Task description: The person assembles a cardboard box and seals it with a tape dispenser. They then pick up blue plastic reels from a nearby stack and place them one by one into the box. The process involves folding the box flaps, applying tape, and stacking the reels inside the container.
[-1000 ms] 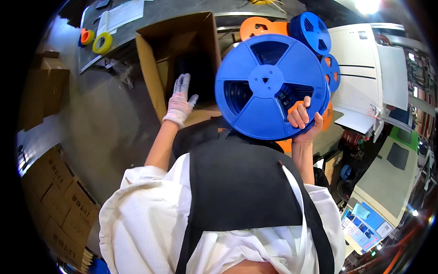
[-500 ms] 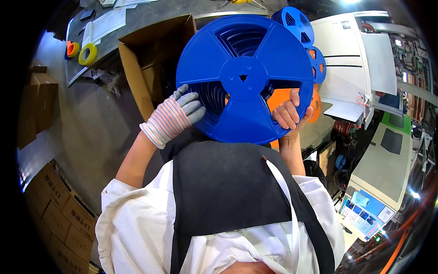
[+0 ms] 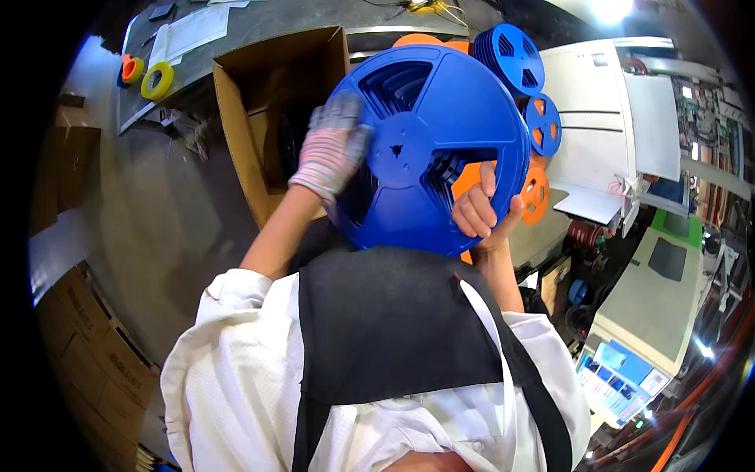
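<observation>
A stack of large blue reels (image 3: 429,94) is held up in front of my chest, its flat spoked face turned toward me and slightly tilted. My right hand (image 3: 481,211), bare, is closed round the right rim, fingers hooked through a cut-out and thumb outside. At the left edge of the stack is my left hand (image 3: 334,148) in a grey and pink striped glove. Its fingers look stretched out against the rim, smeared by motion. Just behind the stack on the left, a cardboard box (image 3: 236,141) stands with its top open; part of its inside is dark and partly hidden.
Several smaller blue reels (image 3: 515,59) stand to the right, with orange reels (image 3: 536,194) beside and behind. A grey table (image 3: 267,23) at the back carries papers and tape rolls (image 3: 157,80). Stacked cartons (image 3: 86,346) sit at lower left. A beige machine (image 3: 653,291) stands on the right.
The reel stack has tilted and shifted a little left, showing more of its right edge. My left hand has moved up and right along the rim. My right hand keeps its hold.
</observation>
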A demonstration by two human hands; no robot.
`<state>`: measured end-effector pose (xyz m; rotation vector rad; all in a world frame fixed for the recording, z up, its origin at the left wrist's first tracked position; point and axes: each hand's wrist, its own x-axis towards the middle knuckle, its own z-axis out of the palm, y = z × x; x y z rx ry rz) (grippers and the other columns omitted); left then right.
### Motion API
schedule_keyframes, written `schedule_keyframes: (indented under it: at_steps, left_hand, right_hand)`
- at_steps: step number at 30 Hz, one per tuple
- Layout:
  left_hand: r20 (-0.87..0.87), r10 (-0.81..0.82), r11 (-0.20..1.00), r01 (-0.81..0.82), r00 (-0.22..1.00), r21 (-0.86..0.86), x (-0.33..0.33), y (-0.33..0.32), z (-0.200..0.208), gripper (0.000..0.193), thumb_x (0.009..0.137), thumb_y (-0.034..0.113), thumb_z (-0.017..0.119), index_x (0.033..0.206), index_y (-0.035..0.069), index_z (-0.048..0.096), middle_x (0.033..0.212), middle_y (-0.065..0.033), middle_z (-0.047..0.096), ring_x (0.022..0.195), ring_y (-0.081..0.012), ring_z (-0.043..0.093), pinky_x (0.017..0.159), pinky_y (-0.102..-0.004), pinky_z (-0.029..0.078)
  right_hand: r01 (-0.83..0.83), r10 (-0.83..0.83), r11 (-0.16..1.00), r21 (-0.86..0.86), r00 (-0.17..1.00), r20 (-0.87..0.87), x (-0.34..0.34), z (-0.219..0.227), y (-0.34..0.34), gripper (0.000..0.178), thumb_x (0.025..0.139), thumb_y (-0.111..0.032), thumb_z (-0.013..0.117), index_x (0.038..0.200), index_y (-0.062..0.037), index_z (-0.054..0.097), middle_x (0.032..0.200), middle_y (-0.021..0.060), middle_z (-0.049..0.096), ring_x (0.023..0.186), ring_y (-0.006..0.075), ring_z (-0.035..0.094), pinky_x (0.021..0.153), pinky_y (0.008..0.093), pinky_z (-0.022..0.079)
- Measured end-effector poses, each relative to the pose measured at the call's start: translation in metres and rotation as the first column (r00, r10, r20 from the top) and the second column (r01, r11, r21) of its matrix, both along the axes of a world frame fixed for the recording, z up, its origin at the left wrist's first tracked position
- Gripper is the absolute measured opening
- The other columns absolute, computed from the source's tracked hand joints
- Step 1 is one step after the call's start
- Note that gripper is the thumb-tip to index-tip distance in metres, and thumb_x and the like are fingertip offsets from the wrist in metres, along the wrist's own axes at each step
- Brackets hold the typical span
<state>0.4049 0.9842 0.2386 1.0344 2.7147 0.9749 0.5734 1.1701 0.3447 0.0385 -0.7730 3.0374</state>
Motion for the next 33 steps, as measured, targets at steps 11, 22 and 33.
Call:
schedule_keyframes:
  at_steps: [11, 22, 33]
  left_hand:
    - [-0.226, -0.618, 0.774, 0.634, 0.753, -0.005, 0.014, -0.079, 0.003, 0.053, 0.073, 0.017, 0.069, 0.123, 0.008, 0.054, 0.118, -0.0159, 0.056, 0.12, -0.0355, 0.05, 0.102, -0.049, 0.041]
    - [0.854, -0.466, 0.523, -0.706, 0.231, 0.476, 0.054, -0.154, 0.016, 0.029, 0.086, 0.001, 0.065, 0.114, 0.005, 0.059, 0.106, -0.0103, 0.067, 0.105, -0.03, 0.062, 0.093, -0.0432, 0.051]
    - [0.861, -0.463, 0.41, -0.812, 0.208, 0.417, 0.059, -0.187, -0.001, 0.037, 0.085, 0.009, 0.069, 0.119, 0.005, 0.056, 0.106, -0.0109, 0.066, 0.103, -0.0324, 0.064, 0.087, -0.0445, 0.055]
  right_hand:
    - [0.119, -0.106, 0.964, -0.24, 0.992, 0.068, -0.02, -0.002, 0.023, 0.034, 0.091, -0.032, 0.061, 0.098, -0.0045, 0.043, 0.063, -0.0017, 0.045, 0.052, 0.0071, 0.045, 0.053, 0.0244, 0.038]
    - [0.167, -0.285, 0.941, 0.294, 0.858, 0.427, -0.028, -0.004, 0.027, 0.039, 0.096, -0.029, 0.051, 0.118, 0.0024, 0.053, 0.084, 0.0099, 0.062, 0.073, 0.0199, 0.059, 0.07, 0.0343, 0.049]
    - [0.299, -0.407, 0.909, 0.29, 0.786, 0.466, 0.013, -0.022, 0.039, 0.039, 0.096, -0.029, 0.05, 0.118, 0.0022, 0.053, 0.082, 0.0066, 0.059, 0.071, 0.0155, 0.056, 0.068, 0.0306, 0.049]
